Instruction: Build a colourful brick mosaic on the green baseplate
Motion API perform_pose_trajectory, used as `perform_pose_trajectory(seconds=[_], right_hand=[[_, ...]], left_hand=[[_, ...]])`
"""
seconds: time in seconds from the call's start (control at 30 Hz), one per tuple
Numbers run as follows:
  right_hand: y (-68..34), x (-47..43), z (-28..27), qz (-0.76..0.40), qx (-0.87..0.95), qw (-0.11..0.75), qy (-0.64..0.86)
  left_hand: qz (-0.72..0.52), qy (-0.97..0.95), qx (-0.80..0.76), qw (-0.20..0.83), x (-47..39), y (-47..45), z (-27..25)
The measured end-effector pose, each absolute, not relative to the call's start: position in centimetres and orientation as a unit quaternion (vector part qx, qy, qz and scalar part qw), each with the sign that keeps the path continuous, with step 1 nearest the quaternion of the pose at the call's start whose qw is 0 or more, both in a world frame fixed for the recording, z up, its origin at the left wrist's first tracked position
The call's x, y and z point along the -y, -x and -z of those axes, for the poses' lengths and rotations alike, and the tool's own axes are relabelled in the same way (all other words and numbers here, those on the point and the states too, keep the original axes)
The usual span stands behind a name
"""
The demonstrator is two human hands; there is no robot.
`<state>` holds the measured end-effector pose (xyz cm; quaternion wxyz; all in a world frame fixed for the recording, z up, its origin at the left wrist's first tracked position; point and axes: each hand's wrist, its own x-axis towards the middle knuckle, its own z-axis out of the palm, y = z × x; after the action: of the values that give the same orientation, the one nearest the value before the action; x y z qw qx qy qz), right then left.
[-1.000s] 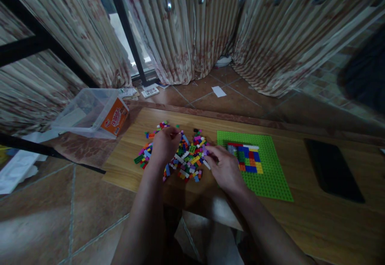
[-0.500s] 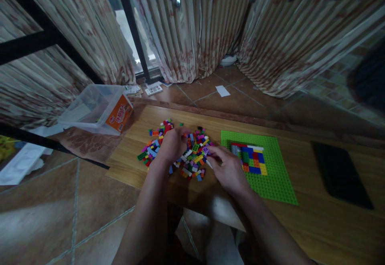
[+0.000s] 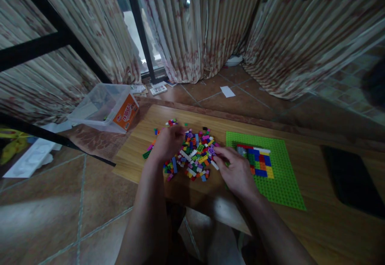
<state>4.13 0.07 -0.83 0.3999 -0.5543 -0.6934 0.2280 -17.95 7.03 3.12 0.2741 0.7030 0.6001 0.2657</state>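
Note:
A mixed pile of small toy building bricks [image 3: 192, 158] lies on the wooden table in front of me. My left hand [image 3: 169, 141] bends over the pile's left and far part, fingers curled inward; whatever is under them is hidden. My right hand [image 3: 236, 170] rests at the right edge, thumb and index finger apart. Its fingertips are beside a purple brick [image 3: 211, 151], and a white brick [image 3: 214, 165] lies near the thumb. To the right, a green baseplate [image 3: 282, 176] carries a block of coloured bricks [image 3: 260, 162], partly behind my right hand.
A clear plastic box [image 3: 100, 125] with an orange label stands beyond the table's left end. A dark flat object [image 3: 351, 180] lies at the right on the wooden table [image 3: 132, 160]. Papers and a booklet [image 3: 158, 90] are on the floor near the curtains [image 3: 192, 52].
The whole view has shifted slightly, so things appear further right. My left hand has moved a little left and away from me over the pile. My right hand stays beside the purple brick.

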Motion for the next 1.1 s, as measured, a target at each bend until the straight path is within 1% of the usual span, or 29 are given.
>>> perform_pose_trajectory(seconds=[0.13,0.2,0.3,0.4,0.53,0.63,0.73,0.8,0.87,0.97,1.1], right_hand=[[-4.1,0.0,1.0,-0.232,0.693,0.397,0.556],[-4.1,0.0,1.1,-0.230,0.694,0.398,0.555],[-4.1,0.0,1.1,-0.227,0.693,0.401,0.555],[-4.2,0.0,0.9,-0.230,0.690,0.403,0.556],[-4.3,0.0,0.5,-0.227,0.686,0.413,0.554],[-4.3,0.2,0.1,-0.228,0.672,0.439,0.551],[-4.0,0.5,-0.4,-0.230,0.672,0.472,0.523],[-3.9,0.7,-0.9,-0.226,0.681,0.487,0.499],[-3.9,0.9,-1.3,-0.213,0.678,0.504,0.491],[-4.5,1.2,-1.7,-0.179,0.657,0.524,0.513],[-5.9,1.4,-1.6,-0.130,0.656,0.503,0.548]], left_hand=[[-0.248,-0.730,-0.549,0.323,-6.2,17.8,-3.5],[-0.233,-0.759,-0.521,0.314,-5.9,17.2,-3.6],[-0.198,-0.806,-0.486,0.275,-5.9,16.1,-3.5],[-0.173,-0.823,-0.481,0.246,-6.0,15.2,-3.2],[-0.161,-0.817,-0.492,0.255,-6.0,15.2,-3.3],[-0.212,-0.799,-0.470,0.309,-5.7,15.5,-4.0],[-0.267,-0.761,-0.421,0.415,-5.5,15.2,-4.8],[-0.257,-0.730,-0.384,0.503,-5.3,14.5,-5.0],[-0.243,-0.705,-0.350,0.567,-5.2,13.6,-5.0],[-0.249,-0.688,-0.320,0.602,-4.9,12.1,-4.6],[-0.266,-0.670,-0.333,0.607,-4.6,9.6,-3.6]])
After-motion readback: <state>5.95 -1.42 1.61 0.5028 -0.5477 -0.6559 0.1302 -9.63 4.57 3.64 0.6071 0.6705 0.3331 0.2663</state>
